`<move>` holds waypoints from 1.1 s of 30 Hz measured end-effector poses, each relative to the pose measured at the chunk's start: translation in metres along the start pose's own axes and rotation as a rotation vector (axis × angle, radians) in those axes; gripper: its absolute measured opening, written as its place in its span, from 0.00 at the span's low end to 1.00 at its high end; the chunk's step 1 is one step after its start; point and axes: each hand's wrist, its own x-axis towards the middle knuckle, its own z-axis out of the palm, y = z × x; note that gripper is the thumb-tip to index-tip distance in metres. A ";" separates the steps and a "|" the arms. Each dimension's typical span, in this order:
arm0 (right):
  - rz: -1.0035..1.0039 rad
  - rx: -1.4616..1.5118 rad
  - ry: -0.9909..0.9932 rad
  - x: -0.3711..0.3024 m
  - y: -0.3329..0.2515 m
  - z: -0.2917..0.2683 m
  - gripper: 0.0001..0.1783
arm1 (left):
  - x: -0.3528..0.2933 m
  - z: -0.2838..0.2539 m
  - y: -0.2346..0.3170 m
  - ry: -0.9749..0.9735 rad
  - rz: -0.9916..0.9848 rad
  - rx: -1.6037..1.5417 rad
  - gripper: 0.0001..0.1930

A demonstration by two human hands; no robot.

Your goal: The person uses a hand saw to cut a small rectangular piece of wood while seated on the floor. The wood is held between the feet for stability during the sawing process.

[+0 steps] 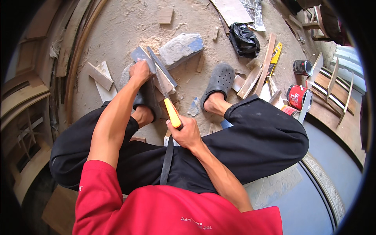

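Observation:
My right hand (pixel 185 132) is closed around the yellow handle of a handsaw (pixel 171 111). Its narrow blade runs up and away from me, alongside my left hand. Over a flat wood piece with a blue-grey face (pixel 139 53), my left hand (pixel 141 71) is closed, gripping it near my left foot. Beside the blade leans a long blue-grey wood strip (pixel 162 65). Just beyond lies a rough grey block (pixel 181 50), with sawdust scattered around it. Where exactly the saw teeth meet the wood is hard to make out.
My grey clogs (pixel 222 80) flank the work. At right lie wood offcuts (pixel 250 82), a yellow level (pixel 275 56), a black plastic bag (pixel 244 40) and paint cans (pixel 296 96). Long boards (pixel 80 58) line the left side. A small wood block (pixel 166 16) lies farther off.

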 end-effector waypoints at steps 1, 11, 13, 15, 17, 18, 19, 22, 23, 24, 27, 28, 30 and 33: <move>-0.002 0.002 -0.022 0.000 0.002 0.000 0.14 | 0.000 0.001 -0.003 0.002 -0.010 -0.005 0.13; -0.033 0.019 0.028 -0.001 0.009 -0.019 0.24 | -0.023 -0.017 0.007 0.145 -0.007 0.116 0.41; -0.097 0.042 0.112 0.004 0.012 -0.013 0.22 | -0.019 -0.033 0.015 -0.011 -0.044 0.072 0.40; -0.096 0.017 0.152 0.007 0.006 -0.008 0.21 | -0.013 -0.044 0.022 -0.181 -0.111 0.008 0.38; -0.119 -0.032 0.191 0.010 0.000 -0.001 0.22 | -0.007 -0.037 0.017 -0.122 -0.100 0.001 0.34; -0.123 -0.059 0.201 0.010 -0.001 0.000 0.23 | -0.007 -0.041 0.019 -0.144 -0.104 -0.043 0.33; -0.121 -0.059 0.187 0.010 -0.003 0.002 0.23 | -0.007 -0.043 0.020 -0.166 -0.107 -0.085 0.33; -0.159 -0.124 0.154 0.006 -0.011 0.001 0.26 | -0.010 -0.035 0.014 -0.044 -0.130 -0.148 0.30; -0.166 -0.150 0.126 0.003 -0.014 0.000 0.28 | -0.006 -0.027 0.011 -0.001 -0.157 -0.143 0.28; -0.196 -0.143 0.107 0.000 -0.008 0.000 0.29 | -0.002 -0.015 0.009 0.041 -0.180 -0.137 0.27; -0.207 -0.148 0.041 -0.003 0.003 -0.003 0.30 | 0.002 0.008 0.003 0.151 -0.130 -0.104 0.23; -0.220 -0.141 0.053 -0.002 0.004 -0.004 0.30 | -0.001 0.009 0.004 0.188 -0.097 -0.089 0.21; -0.247 -0.128 0.066 0.001 0.002 -0.004 0.30 | -0.003 -0.002 0.004 0.054 -0.126 -0.138 0.21; -0.237 -0.078 0.100 0.007 0.004 0.002 0.33 | -0.005 -0.022 0.009 -0.031 -0.115 -0.131 0.19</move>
